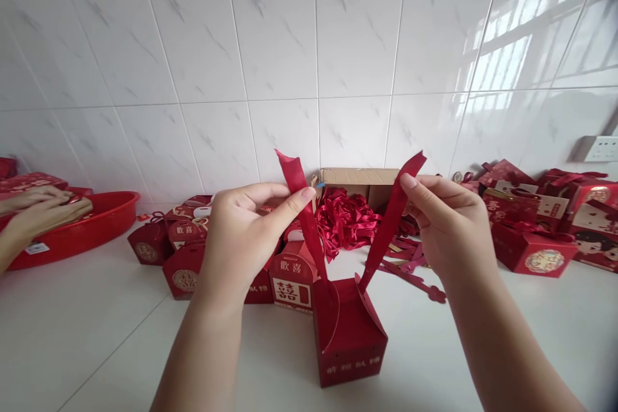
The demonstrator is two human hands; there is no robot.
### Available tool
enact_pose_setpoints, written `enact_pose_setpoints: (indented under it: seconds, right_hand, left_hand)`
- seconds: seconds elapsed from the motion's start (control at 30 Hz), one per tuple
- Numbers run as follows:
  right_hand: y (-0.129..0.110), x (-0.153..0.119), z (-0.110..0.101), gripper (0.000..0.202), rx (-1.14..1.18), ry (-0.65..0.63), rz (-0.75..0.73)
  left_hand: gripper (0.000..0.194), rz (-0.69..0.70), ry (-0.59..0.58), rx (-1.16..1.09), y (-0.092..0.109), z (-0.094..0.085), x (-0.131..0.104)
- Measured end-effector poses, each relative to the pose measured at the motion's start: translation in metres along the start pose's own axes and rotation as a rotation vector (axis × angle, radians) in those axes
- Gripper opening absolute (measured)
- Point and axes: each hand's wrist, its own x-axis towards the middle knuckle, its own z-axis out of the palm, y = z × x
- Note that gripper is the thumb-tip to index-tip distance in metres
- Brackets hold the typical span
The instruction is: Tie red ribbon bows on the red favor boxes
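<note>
A small dark red gift box (351,341) with pale lettering on its front stands on the white counter before me. A red satin ribbon (386,232) runs through its top, with both ends drawn upward and apart in a V. My left hand (261,232) pinches one end between thumb and fingers. The other end is pinched in my right hand (444,212). The box's top flaps lean inward between the two ribbon ends. Behind it, a cardboard carton (360,176) holds a heap of loose red ribbons (345,219).
Several finished-looking red boxes (186,277) cluster at left, more boxes (535,251) at right. Flat red paper strips (415,280) lie beside the carton. At far left, another person's hands (46,209) work over a red basin (113,219). A tiled wall (280,45) closes the back.
</note>
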Motion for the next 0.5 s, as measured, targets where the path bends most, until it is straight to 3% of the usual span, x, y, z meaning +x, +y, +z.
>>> enact_pose_setpoints:
  seconds: [0.5]
  right_hand:
    - [-0.0039, 0.0003, 0.0005, 0.017, 0.038, 0.060, -0.003]
  left_hand:
    - [0.020, -0.046, 0.017, -0.419, -0.0082, 0.0047, 0.0029]
